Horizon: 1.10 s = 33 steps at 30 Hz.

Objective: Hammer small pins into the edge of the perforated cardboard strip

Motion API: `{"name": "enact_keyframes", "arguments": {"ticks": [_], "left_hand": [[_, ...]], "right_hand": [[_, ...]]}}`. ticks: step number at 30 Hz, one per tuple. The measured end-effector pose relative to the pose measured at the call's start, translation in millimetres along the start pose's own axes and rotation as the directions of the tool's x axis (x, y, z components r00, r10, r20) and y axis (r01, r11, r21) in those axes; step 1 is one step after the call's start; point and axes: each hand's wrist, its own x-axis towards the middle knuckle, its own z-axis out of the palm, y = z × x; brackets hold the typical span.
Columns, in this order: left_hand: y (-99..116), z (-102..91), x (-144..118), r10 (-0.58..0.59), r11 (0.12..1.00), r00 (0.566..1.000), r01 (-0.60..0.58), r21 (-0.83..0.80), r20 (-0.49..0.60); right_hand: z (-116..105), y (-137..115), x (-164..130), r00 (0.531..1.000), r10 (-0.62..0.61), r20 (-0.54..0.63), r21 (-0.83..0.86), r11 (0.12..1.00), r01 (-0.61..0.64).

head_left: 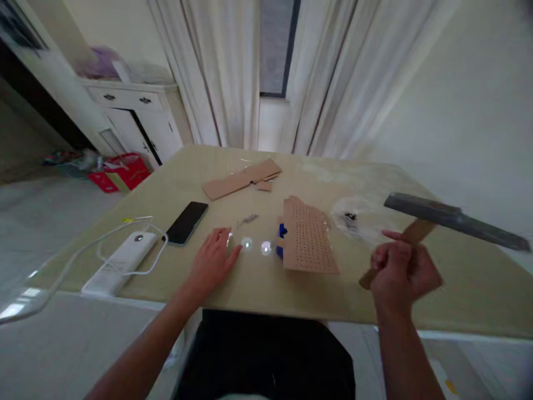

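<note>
My right hand (402, 272) is closed around the wooden handle of a hammer (453, 219), whose long dark head is raised above the table's right side. My left hand (214, 260) rests flat on the beige table (466, 289), fingers apart, fingertips beside two small shiny round pieces (256, 246). Just right of them lies a perforated cardboard piece (308, 239) with a blue part (282, 231) at its left edge. Small metal bits (249, 219) lie a little beyond my left hand.
A black phone (187, 222) and a white power bank with a cable (122, 258) lie on the left. Cardboard strips (241, 179) sit at the far middle, a clear plastic bag with dark bits (353, 219) at the right. A white cabinet (137, 116) and red box (120, 172) stand beyond.
</note>
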Motion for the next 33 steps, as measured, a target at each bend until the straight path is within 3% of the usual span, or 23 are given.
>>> {"name": "enact_keyframes", "arguments": {"ticks": [7, 12, 17, 23, 29, 33], "left_hand": [[5.9, -1.3, 108.6, -0.034, 0.999, 0.995, 0.032, 0.024, 0.090], [6.9, -1.4, 153.6, -0.079, 0.997, 0.986, 0.080, -0.006, 0.148], [2.1, -3.7, 153.5, -0.076, 0.993, 0.982, 0.091, -0.080, 0.171], [-13.5, -24.5, 136.1, -0.156, 0.984, 0.972, 0.168, -0.057, 0.178], [-23.3, -31.2, 122.4, -0.186, 0.983, 0.862, 0.167, 0.082, 0.472], [-27.3, -24.5, 121.1, -0.104, 0.994, 0.833, 0.098, 0.039, 0.543]], "right_hand": [[25.2, 14.9, 29.7, 1.000, -0.002, 0.014, 0.044, 0.999, 0.002], [50.6, 28.6, 67.9, 0.999, -0.030, 0.019, 0.044, 0.999, 0.029], [64.3, 50.3, 72.6, 0.999, -0.009, 0.048, 0.076, 0.997, 0.005], [54.0, 69.3, 54.1, 0.990, 0.120, 0.075, 0.078, 0.989, -0.126], [48.3, 69.4, 59.0, 0.981, 0.191, -0.006, 0.040, 0.981, -0.191], [49.7, 67.2, 60.8, 0.971, 0.233, -0.046, 0.031, 0.972, -0.232]]}}
